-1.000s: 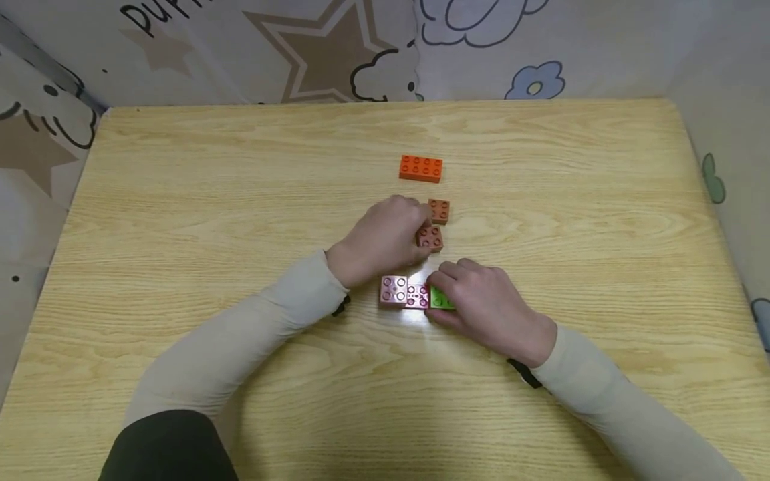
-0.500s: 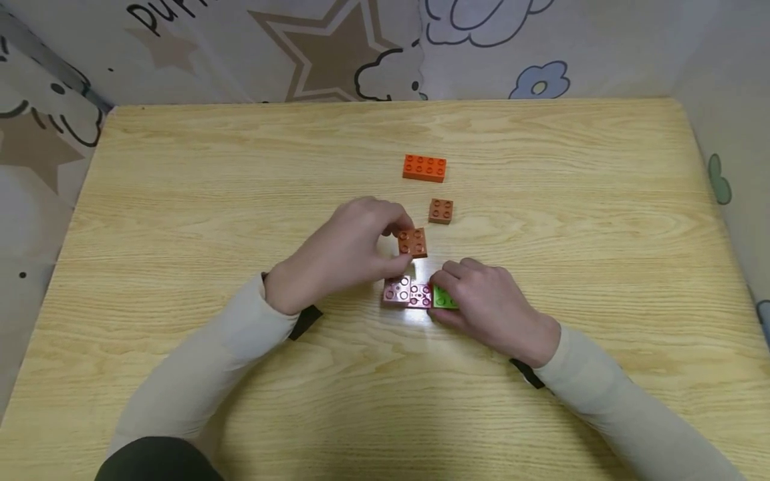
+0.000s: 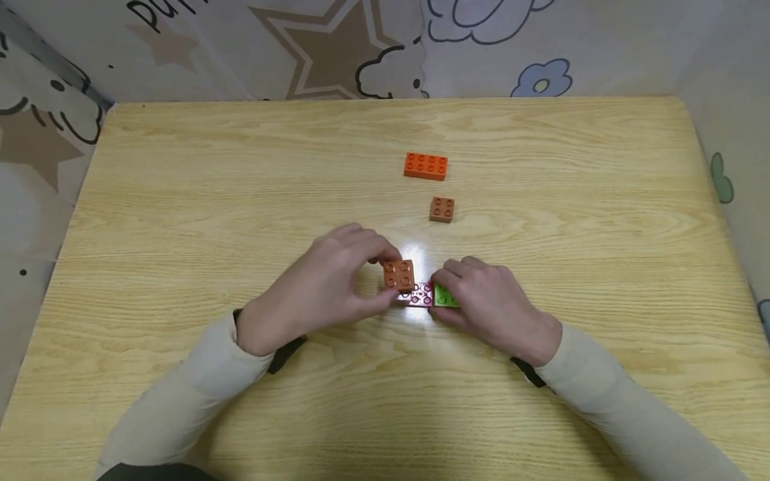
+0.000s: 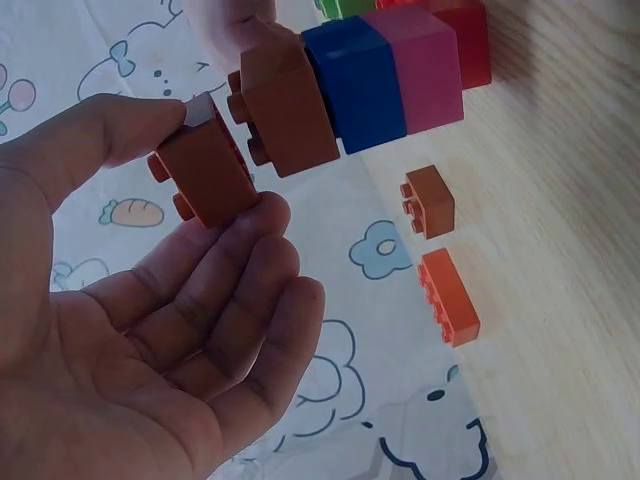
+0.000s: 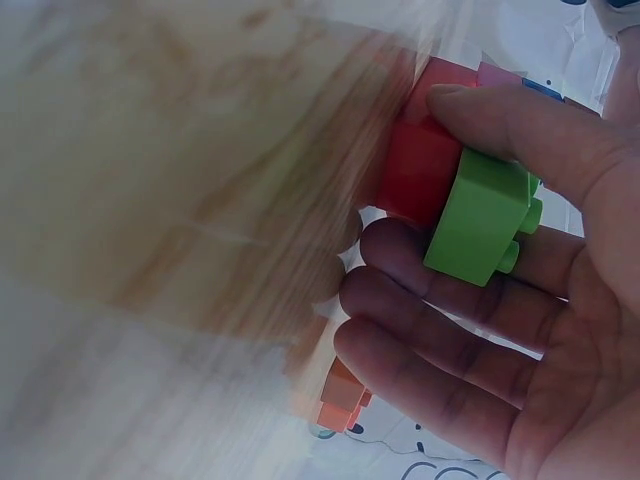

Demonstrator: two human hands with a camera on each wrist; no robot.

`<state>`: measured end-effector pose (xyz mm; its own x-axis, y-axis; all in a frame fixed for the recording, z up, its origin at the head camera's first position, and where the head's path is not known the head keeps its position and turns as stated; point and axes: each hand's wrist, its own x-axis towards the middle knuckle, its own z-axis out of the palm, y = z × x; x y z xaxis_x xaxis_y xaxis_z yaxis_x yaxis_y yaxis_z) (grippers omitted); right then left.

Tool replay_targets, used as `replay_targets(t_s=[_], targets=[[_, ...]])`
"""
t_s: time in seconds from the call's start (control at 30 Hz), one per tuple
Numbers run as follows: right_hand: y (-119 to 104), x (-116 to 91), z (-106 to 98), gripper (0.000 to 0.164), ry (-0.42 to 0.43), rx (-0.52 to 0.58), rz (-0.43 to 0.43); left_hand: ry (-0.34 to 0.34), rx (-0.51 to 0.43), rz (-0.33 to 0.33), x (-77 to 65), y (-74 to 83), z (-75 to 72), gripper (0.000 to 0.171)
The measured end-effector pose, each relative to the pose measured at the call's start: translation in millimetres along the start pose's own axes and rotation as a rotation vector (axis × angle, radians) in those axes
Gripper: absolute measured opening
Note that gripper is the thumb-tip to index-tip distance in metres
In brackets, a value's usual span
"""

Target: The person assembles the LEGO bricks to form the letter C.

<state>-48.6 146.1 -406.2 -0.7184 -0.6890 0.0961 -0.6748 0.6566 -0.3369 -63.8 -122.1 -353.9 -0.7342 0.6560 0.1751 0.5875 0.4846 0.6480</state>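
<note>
My left hand (image 3: 325,287) pinches a brown toy building brick (image 3: 399,275) between thumb and fingers. In the left wrist view this held brick (image 4: 207,170) is just apart from the studs of another brown brick (image 4: 290,105), which tops a stack. Below that top brick come a blue brick (image 4: 357,80), a pink brick (image 4: 425,65) and red at the base. My right hand (image 3: 493,304) grips the other end of the assembly, with its thumb on a red brick (image 5: 420,165). A green brick (image 5: 480,215) sits on the red one, between thumb and fingers.
On the wooden table (image 3: 210,174), beyond the hands, lie a loose brown brick (image 3: 442,209) and a longer orange brick (image 3: 426,166). Patterned panels (image 3: 469,60) stand along the back and sides of the table.
My left hand has lifted the nearer loose brown brick and carried it left and towards me, over the stack. The right hand has kept its hold in place.
</note>
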Motion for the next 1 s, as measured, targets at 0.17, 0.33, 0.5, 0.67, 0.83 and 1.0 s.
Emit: replay_targets(t_s=[0.17, 0.33, 0.5, 0.67, 0.83, 1.0], targets=[[0.3, -0.1, 0.7, 0.029, 0.009, 0.004, -0.002, -0.004, 0.006, 0.017, -1.6, 0.0, 2.2, 0.03], [0.5, 0.2, 0.5, 0.028, 0.009, 0.005, -0.004, -0.016, 0.019, 0.009, -2.6, 1.1, 2.2, 0.029], [0.5, 0.3, -0.2, 0.028, 0.005, 0.01, -0.003, -0.025, 0.029, 0.006, -2.7, 0.8, 3.3, 0.031], [0.0, 0.6, -0.6, 0.028, 0.007, 0.01, -0.005, -0.008, 0.046, 0.033, -2.0, 1.6, 3.5, 0.028], [0.0, 0.8, -0.4, 0.027, 0.01, 0.014, -0.008, -0.006, 0.058, 0.053, -0.3, 3.1, 2.1, 0.029], [0.1, 1.3, -0.2, 0.025, 0.011, 0.015, -0.009, -0.028, 0.055, 0.052, 2.1, 3.3, 1.0, 0.03]])
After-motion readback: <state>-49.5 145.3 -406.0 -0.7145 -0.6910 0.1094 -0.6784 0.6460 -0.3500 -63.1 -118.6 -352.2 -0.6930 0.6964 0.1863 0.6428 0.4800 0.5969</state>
